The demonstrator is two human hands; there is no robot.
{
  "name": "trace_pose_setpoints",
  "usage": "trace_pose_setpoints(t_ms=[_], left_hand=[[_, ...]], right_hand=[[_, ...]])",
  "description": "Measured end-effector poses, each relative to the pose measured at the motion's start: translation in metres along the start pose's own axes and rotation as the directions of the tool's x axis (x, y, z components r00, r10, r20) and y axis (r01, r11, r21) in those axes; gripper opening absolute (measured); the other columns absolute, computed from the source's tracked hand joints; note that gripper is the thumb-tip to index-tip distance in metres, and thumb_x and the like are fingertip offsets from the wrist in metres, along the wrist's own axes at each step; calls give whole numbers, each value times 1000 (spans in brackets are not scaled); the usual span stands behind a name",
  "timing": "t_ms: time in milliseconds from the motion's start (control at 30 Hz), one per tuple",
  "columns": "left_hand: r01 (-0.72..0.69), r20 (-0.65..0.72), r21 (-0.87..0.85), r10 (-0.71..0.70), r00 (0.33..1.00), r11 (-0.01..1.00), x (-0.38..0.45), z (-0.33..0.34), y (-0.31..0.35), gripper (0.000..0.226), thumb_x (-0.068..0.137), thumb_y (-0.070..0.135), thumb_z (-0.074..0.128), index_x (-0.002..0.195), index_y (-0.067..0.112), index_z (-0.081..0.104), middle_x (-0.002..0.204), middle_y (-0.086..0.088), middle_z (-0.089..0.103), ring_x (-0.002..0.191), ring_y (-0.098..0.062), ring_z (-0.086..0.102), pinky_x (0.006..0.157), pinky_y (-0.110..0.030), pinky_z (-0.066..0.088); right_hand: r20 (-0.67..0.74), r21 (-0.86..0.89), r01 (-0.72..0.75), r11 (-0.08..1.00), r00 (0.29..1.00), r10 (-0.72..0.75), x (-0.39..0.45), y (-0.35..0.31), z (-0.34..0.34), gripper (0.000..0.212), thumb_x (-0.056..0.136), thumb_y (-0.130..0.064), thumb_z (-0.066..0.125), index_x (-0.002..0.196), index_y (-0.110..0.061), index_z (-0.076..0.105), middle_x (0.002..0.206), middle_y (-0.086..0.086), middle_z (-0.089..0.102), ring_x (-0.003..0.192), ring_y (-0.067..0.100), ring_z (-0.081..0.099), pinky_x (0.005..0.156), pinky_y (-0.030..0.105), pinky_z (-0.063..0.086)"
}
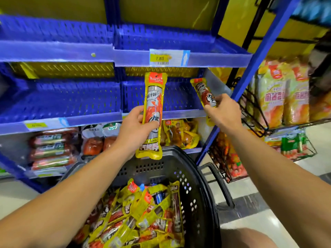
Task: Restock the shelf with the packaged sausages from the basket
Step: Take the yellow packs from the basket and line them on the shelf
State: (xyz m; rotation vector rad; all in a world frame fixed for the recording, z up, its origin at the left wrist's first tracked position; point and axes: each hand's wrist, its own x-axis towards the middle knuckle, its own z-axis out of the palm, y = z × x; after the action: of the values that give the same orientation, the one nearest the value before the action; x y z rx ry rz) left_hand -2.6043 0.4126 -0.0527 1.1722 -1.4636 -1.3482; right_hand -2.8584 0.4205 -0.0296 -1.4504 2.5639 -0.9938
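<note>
The left hand grips one yellow-and-red plastic sausage pack upright before the front edge of the blue perforated shelf. The right hand pinches a second pack, tilted, near the shelf's right corner. More packs fill the black plastic basket below

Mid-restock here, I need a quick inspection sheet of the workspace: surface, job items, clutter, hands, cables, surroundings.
Surface: middle blue shelf bare of stock.
Job's things: two sausage packs in hand; many more in the black basket.
Clutter: other packaged meats on the lower shelf.
Hands: left hand grips an upright pack; right hand grips a tilted pack.
Cables: nothing seen.
Surroundings: price tag reading 7.80; wire rack of snack bags at right.
</note>
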Motion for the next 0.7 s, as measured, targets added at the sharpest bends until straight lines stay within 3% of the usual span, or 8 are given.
trace_pose_setpoints(t_ms=[200,333,533,700], left_hand=[[-2,-7,22,2,1000,1000,18,9,3,46,85,14,69,126,27,52,105,8,67,91,-16,69,84,-48,57],[26,-30,-5,-26,999,1000,24,13,-3,47,85,12,69,127,25,52,108,6,67,93,-14,68,86,-48,56],[60,-26,-41,-61,998,997,27,20,-11,46,85,11,69,126,22,52,108,4,68,91,-14,69,87,-47,56],[71,-27,-39,-72,997,997,26,22,-11,45,85,11,70,125,23,52,108,4,68,93,-15,69,86,-45,57]], right_hand=[[-27,-178,22,984,999,-27,35,-3,15,55,74,-49,50,93,0,64,96,24,66,91,42,60,75,40,46],[-44,-241,86,967,994,-99,45,2,22,35,87,-32,57,96,1,63,92,25,66,89,43,59,78,44,45],[-38,-272,133,953,988,-149,48,5,30,35,92,-25,57,117,-1,64,108,27,63,101,42,53,89,44,41],[-19,-316,129,940,990,-142,50,3,30,32,93,-24,56,108,4,63,102,28,63,98,43,55,86,46,41]])
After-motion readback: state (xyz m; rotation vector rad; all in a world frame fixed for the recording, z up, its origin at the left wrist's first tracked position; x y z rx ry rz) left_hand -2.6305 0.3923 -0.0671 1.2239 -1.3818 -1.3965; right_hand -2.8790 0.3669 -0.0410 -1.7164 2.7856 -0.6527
